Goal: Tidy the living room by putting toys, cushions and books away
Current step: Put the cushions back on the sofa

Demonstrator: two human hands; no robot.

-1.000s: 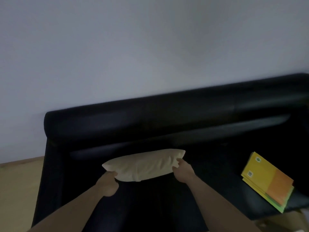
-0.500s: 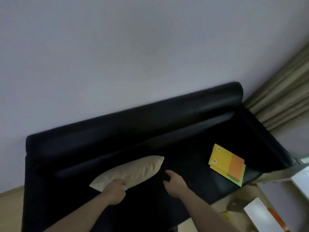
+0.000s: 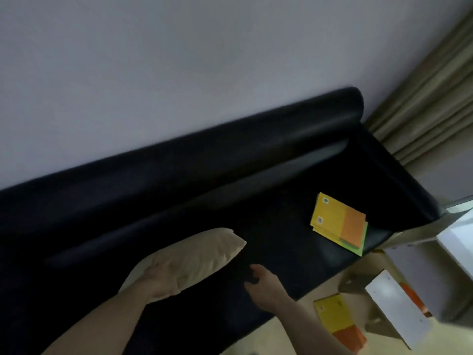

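A cream cushion (image 3: 202, 254) lies against the backrest of the black sofa (image 3: 179, 180). My left hand (image 3: 161, 280) grips the cushion's near left end. My right hand (image 3: 263, 283) hovers over the seat just right of the cushion, fingers loosely curled and holding nothing. A stack of yellow-and-orange books (image 3: 337, 221) lies on the sofa seat at the right. Another yellow-and-orange book (image 3: 337, 321) lies on the floor in front of the sofa.
Beige curtains (image 3: 430, 93) hang at the right behind the sofa arm. A white box with an orange side (image 3: 399, 308) and a cardboard piece sit on the floor at the lower right. A pale wall rises behind the sofa.
My right hand has let go of the cushion's right end and pulled back. The cushion now lies lower and further left, held only by my left hand. The view has swung right.
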